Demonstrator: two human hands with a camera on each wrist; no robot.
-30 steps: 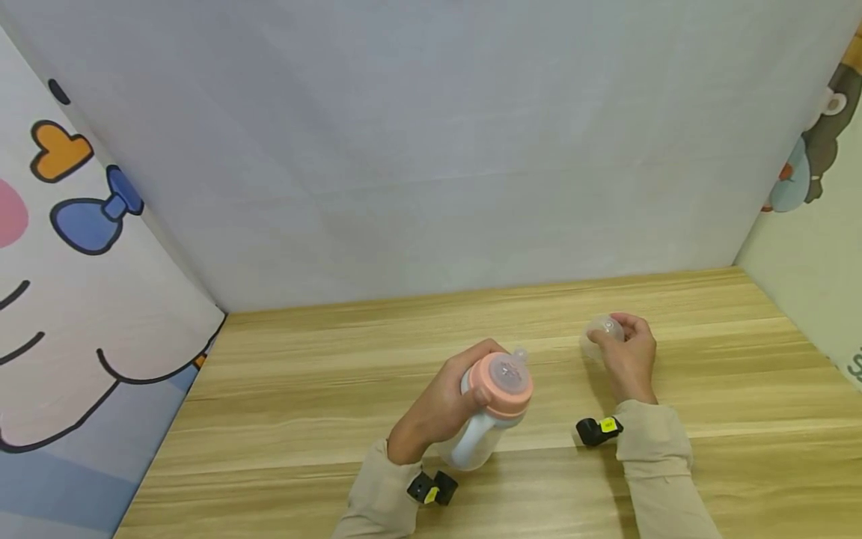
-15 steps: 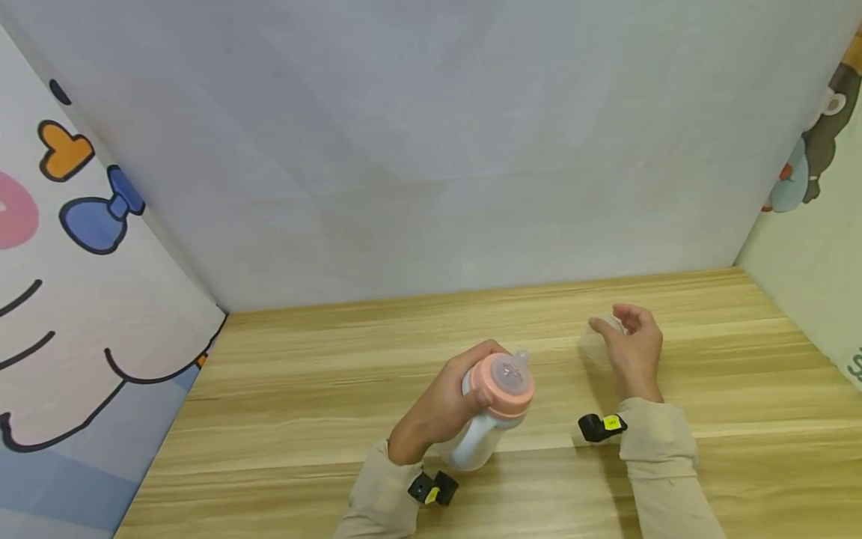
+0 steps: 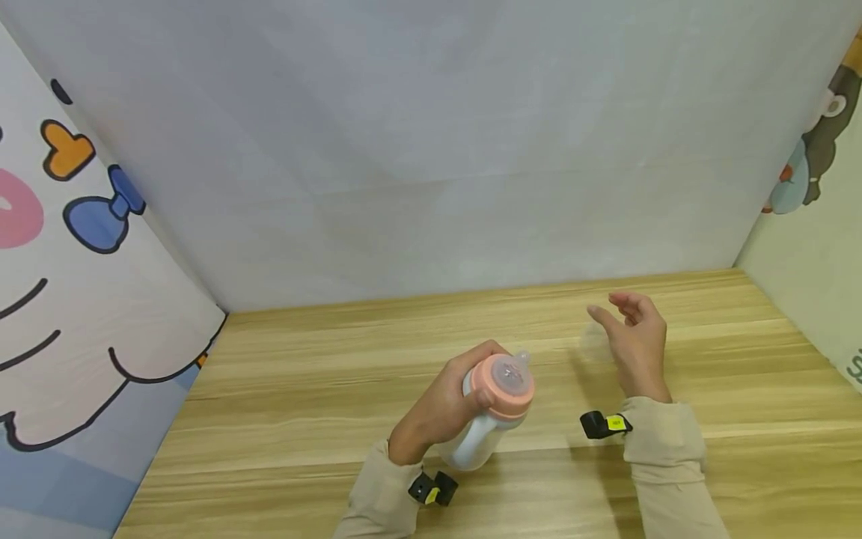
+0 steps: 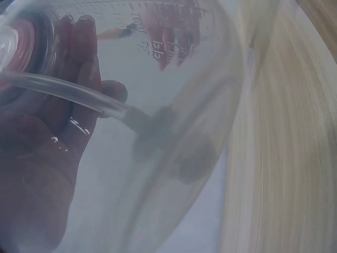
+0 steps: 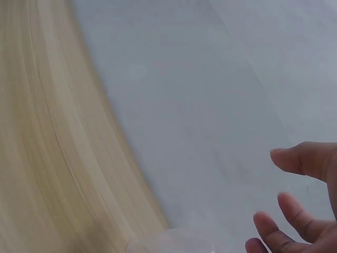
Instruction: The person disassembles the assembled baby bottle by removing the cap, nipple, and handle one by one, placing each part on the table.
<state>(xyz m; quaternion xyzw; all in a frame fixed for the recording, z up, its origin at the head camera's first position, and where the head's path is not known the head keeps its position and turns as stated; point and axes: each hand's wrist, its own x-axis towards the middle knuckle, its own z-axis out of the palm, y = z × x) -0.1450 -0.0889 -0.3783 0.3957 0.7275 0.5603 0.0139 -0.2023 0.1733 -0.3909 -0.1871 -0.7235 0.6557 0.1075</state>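
Peach-collared bottle held in the left grip; clear dome beside the unloaded right grip.

The left grip is curled round the bottle at its collar, thumb laid across the front, presumably to steady it with the clear top uppermost; the body leans slightly, and whether its base meets the bench cannot be told. The right grip holds nothing: thumb and fingers stand spread above and just beside the dome, which rests on the bench to that grip's left, probably set there to keep it clear of the bottle. The left forearm slants inward toward the bottle; the right forearm reaches more directly forward, its wrist nearly straight.
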